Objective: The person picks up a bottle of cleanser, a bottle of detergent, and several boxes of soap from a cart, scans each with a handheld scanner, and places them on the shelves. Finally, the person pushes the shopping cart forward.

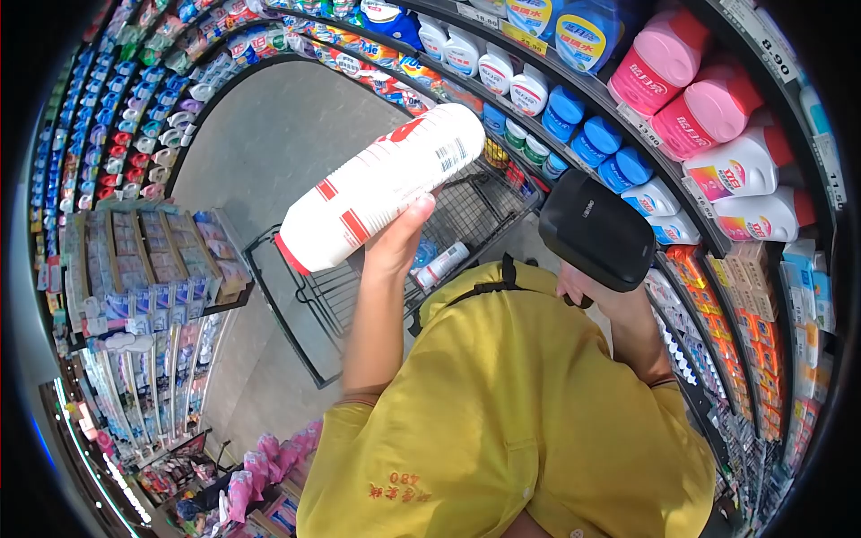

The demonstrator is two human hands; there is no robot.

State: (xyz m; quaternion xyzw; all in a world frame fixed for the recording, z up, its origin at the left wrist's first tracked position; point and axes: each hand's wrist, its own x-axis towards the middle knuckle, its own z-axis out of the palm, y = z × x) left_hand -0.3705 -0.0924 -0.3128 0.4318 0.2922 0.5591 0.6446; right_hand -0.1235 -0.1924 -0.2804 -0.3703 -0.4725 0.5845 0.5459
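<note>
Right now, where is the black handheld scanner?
In the head view, the black handheld scanner is in the right hand, right of the white bottle, beside the shelf of blue-capped bottles.

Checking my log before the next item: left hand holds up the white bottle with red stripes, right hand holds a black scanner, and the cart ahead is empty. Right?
Not quite. The head view shows the cart is not empty: a small bottle lies in it. The rest stands: left hand holds the white bottle, right hand holds the black scanner.
</note>
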